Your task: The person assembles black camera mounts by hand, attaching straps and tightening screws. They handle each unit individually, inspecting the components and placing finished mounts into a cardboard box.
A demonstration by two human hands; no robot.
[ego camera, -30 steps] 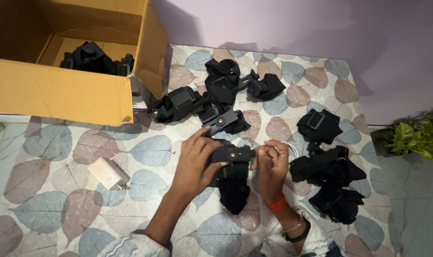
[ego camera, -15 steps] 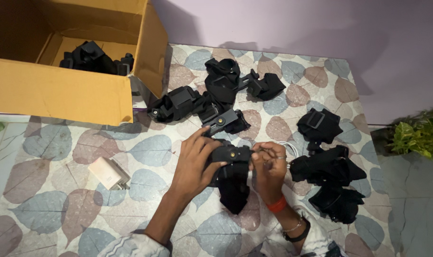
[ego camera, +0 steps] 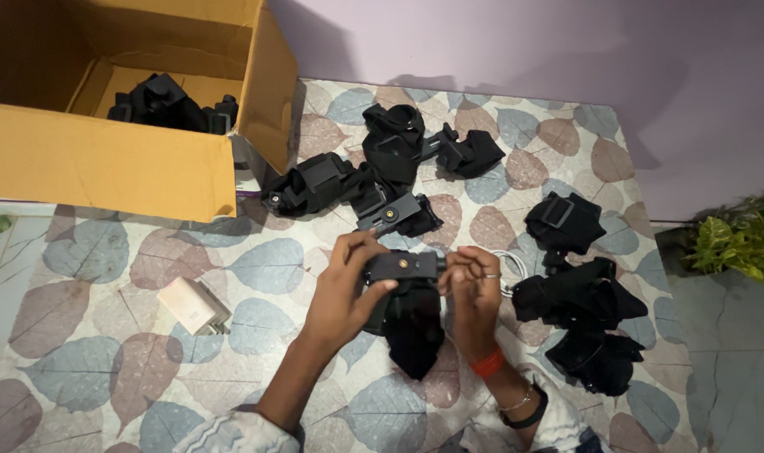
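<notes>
surface: leaf-patterned, carried everything.
box: open cardboard, far left; a few black mounts lay inside.
loose mounts: black strap units sat scattered above and to the right of your hands.
strap mount: mid-surface, held between both hands, plate up, strap hanging under.
left hand: your grip pinched the plate's left end.
right hand: your grip pinched its right end.
step: likely fitting or checking the plate; next calls for steady two-handed alignment.

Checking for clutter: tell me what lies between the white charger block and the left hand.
In the head view, only bare leaf-patterned mat lies between the white charger block and the left hand.
</notes>
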